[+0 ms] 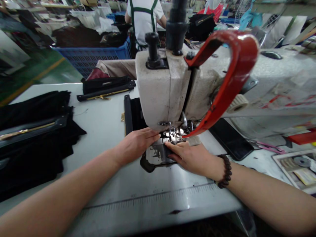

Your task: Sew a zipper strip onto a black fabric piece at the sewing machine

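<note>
A sewing machine [158, 89] with a red curved guard [229, 79] stands over the white table. Just left of its needle area, my left hand [138, 143] lies flat with fingers stretched toward the presser foot, touching the edge of a black fabric piece [137, 113] with a zipper strip. My right hand [190, 154] rests by the metal plate [158, 153], fingers extended to the foot from the right, a beaded bracelet on its wrist. Neither hand visibly grips anything. The fabric under the foot is mostly hidden by the machine head and fingers.
Black zippered pieces [32, 131] are stacked at the left, more [106, 87] at the table's back edge. A black phone [232, 138], pink scissors [270, 147] and a parts tray [296, 168] lie right. Behind are a blue crate [91, 56] and a person [144, 23].
</note>
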Demonstrator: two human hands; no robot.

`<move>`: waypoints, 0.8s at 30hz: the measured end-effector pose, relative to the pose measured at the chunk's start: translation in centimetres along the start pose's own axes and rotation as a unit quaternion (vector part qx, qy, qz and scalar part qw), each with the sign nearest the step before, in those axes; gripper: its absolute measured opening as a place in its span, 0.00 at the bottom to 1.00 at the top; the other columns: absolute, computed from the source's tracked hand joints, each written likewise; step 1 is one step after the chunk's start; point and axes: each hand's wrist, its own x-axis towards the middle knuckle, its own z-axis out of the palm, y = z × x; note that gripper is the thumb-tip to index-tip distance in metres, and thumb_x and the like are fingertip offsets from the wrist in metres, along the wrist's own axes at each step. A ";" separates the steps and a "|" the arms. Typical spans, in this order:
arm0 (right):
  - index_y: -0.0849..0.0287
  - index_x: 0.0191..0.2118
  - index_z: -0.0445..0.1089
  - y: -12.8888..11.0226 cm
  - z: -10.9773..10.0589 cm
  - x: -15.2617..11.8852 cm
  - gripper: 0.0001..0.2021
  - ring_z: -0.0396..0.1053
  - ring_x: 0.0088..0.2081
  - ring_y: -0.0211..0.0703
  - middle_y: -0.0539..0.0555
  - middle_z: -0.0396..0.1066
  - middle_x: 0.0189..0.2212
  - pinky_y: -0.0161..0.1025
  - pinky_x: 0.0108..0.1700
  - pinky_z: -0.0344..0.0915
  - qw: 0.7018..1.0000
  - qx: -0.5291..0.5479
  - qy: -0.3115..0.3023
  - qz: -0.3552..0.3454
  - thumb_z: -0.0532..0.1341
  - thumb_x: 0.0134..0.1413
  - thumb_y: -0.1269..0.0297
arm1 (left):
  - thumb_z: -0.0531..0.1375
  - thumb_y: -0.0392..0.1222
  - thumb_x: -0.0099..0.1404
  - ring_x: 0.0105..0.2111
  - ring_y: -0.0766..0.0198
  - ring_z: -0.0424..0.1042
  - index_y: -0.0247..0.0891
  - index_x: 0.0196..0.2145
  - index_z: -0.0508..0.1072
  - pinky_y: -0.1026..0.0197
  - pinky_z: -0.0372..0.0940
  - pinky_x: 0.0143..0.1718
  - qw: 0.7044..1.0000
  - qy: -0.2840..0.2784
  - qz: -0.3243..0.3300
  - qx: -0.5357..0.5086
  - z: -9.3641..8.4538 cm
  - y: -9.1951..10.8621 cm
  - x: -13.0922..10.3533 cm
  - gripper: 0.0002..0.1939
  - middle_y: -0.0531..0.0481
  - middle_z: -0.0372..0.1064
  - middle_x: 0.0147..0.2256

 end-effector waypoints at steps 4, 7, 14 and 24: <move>0.53 0.56 0.58 0.0 -0.1 0.0 0.20 0.71 0.29 0.45 0.55 0.73 0.32 0.37 0.25 0.56 1.000 -0.001 0.004 0.008 0.51 0.59 0.55 | 0.40 0.33 0.69 0.41 0.60 0.70 0.29 0.40 0.69 0.59 0.68 0.44 0.998 0.020 0.039 0.050 -0.2 0.1 0.3 0.18 0.42 0.69 0.39; 0.54 0.56 0.59 0.0 -0.2 0.0 0.20 0.71 0.31 0.47 0.56 0.73 0.34 0.38 0.26 0.59 1.000 0.005 0.002 0.006 0.51 0.59 0.56 | 0.40 0.32 0.68 0.39 0.60 0.70 0.28 0.39 0.69 0.59 0.69 0.42 0.997 0.015 0.044 0.066 -0.4 0.2 0.5 0.19 0.42 0.70 0.38; 0.54 0.56 0.57 0.1 0.1 -0.1 0.20 0.71 0.32 0.46 0.56 0.73 0.35 0.37 0.25 0.57 1.000 0.017 0.002 -0.001 0.50 0.60 0.55 | 0.42 0.33 0.68 0.40 0.60 0.70 0.29 0.40 0.69 0.59 0.69 0.42 0.997 0.016 0.038 0.059 0.0 -0.1 0.3 0.17 0.43 0.69 0.39; 0.53 0.57 0.57 0.1 -0.2 -0.1 0.20 0.71 0.32 0.45 0.54 0.73 0.34 0.37 0.26 0.56 1.000 0.011 -0.002 0.001 0.49 0.60 0.54 | 0.44 0.32 0.67 0.43 0.62 0.69 0.31 0.41 0.70 0.60 0.66 0.46 0.999 -0.027 -0.012 0.019 -0.2 0.2 0.6 0.15 0.44 0.69 0.41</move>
